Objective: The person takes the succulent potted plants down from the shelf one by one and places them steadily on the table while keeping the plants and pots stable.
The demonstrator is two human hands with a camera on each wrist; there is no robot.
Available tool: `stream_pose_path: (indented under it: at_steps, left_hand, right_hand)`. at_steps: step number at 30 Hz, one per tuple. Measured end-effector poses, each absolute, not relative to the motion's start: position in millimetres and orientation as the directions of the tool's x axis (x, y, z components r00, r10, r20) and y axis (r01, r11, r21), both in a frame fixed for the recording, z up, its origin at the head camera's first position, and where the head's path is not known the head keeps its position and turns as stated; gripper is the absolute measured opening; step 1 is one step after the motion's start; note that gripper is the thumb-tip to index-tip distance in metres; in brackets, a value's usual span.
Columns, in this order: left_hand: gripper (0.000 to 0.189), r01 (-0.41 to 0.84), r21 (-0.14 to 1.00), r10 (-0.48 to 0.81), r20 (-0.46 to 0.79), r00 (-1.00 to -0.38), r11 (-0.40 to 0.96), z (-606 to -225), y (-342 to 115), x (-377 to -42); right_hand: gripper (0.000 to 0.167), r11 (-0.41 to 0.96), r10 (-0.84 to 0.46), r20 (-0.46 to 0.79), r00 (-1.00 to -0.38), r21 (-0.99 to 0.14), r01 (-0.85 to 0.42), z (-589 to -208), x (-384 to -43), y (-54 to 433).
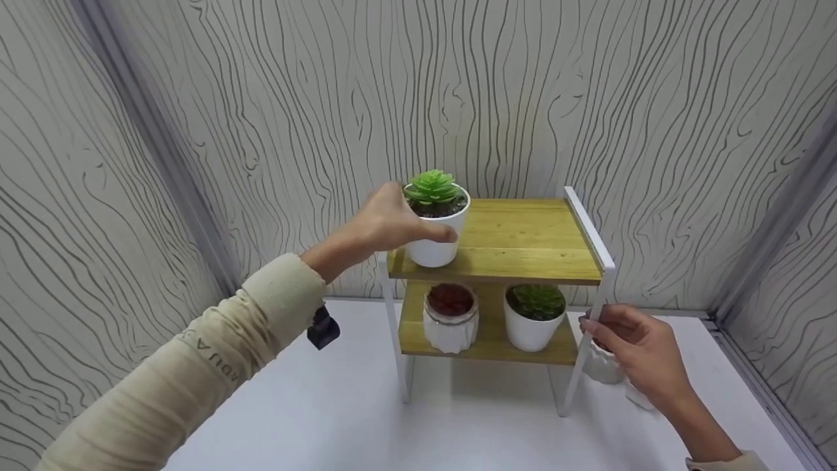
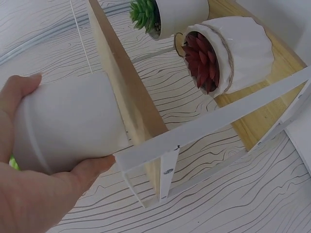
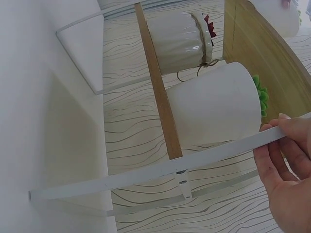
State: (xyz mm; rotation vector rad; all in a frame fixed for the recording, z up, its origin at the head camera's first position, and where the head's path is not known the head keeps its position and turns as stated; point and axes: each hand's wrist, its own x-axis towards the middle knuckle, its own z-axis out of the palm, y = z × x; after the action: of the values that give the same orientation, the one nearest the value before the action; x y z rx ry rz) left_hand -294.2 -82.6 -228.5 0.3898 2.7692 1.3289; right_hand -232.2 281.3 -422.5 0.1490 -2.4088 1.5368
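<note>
A two-tier shelf with wooden boards (image 1: 523, 235) and white metal side frames stands on the white table. My left hand (image 1: 392, 222) grips a white pot (image 1: 431, 252) holding a bright green succulent (image 1: 433, 188), at the left end of the top board. In the left wrist view the thumb and fingers curl round that pot (image 2: 73, 121). My right hand (image 1: 644, 356) pinches the shelf's right front leg (image 1: 592, 327) below the top board. Seen from the right wrist, thumb and fingers close on this white bar (image 3: 218, 154).
On the lower board sit a ribbed white pot (image 1: 451, 333) with a red succulent and a smooth white pot (image 1: 533, 332) with a green one. Another white pot (image 1: 603, 367) stands on the table behind my right hand, partly hidden. Patterned wall panels (image 1: 314, 131) enclose the table.
</note>
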Motion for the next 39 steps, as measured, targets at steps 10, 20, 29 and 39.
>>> stream_pose_path:
  at_steps: [10, 20, 29, 39]
  left_hand:
    - [0.066, 0.241, 0.829, 0.326, 0.075, -0.942, 0.504, -226.5, -83.3, -279.1]
    - [0.075, 0.257, 0.822, 0.345, 0.079, -0.935, 0.508, -227.7, -87.7, -268.6]
    - [0.075, 0.296, 0.821, 0.397, 0.092, -0.913, 0.489, -228.4, -93.7, -259.2]
    - [0.083, 0.294, 0.812, 0.424, 0.063, -0.903, 0.505, -232.1, -94.2, -234.4]
  right_hand:
    - [0.029, 0.441, 0.057, 0.316, -0.947, -0.859, -0.260, -424.5, -230.0, 278.9]
    - [0.026, 0.430, 0.057, 0.324, -0.944, -0.862, -0.269, -424.1, -231.8, 278.4]
    - [0.026, 0.435, 0.069, 0.322, -0.944, -0.862, -0.262, -424.4, -231.9, 279.4]
    - [0.022, 0.411, 0.059, 0.346, -0.936, -0.863, -0.293, -425.2, -232.3, 280.5]
